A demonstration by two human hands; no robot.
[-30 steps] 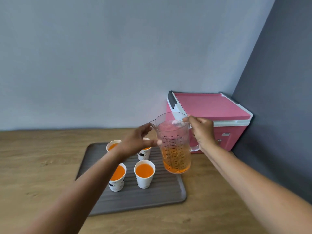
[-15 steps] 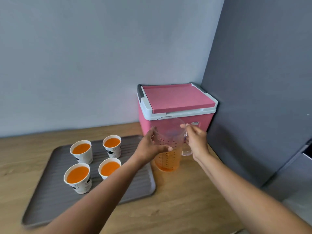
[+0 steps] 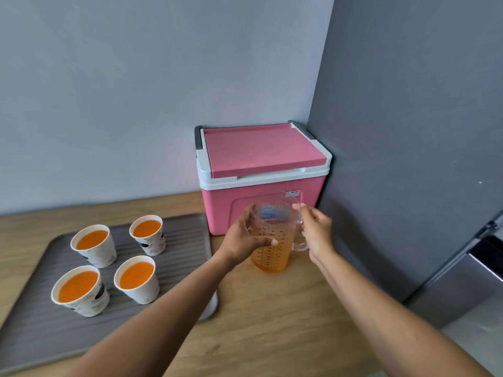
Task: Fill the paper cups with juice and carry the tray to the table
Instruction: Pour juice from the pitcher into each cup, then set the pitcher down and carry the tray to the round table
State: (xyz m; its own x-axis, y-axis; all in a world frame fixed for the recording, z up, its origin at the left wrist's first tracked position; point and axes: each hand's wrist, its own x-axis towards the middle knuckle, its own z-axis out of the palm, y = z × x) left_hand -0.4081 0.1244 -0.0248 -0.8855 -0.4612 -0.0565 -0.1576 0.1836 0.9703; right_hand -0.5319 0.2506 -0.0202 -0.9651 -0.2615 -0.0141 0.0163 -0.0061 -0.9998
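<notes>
A clear measuring jug [image 3: 273,257], about a third full of orange juice, stands upright on the wooden counter [image 3: 272,317] in front of the pink cooler. My left hand [image 3: 242,239] wraps its left side. My right hand [image 3: 317,231] grips its handle. To the left lies a grey ribbed tray [image 3: 179,257] holding several white paper cups filled with orange juice: one at the far left [image 3: 94,246], one at the far right [image 3: 148,235], one at the near left [image 3: 80,291] and one at the near right [image 3: 137,280].
A pink cooler [image 3: 261,172] with a white rim and a closed lid stands against the pale wall in the corner. A dark grey panel [image 3: 408,131] rises right of it. At the far right is a grey appliance front [image 3: 468,276].
The jug has gone from above the tray, rightward and down, to the counter in front of the cooler. Both hands stay on it. The view has swung right.
</notes>
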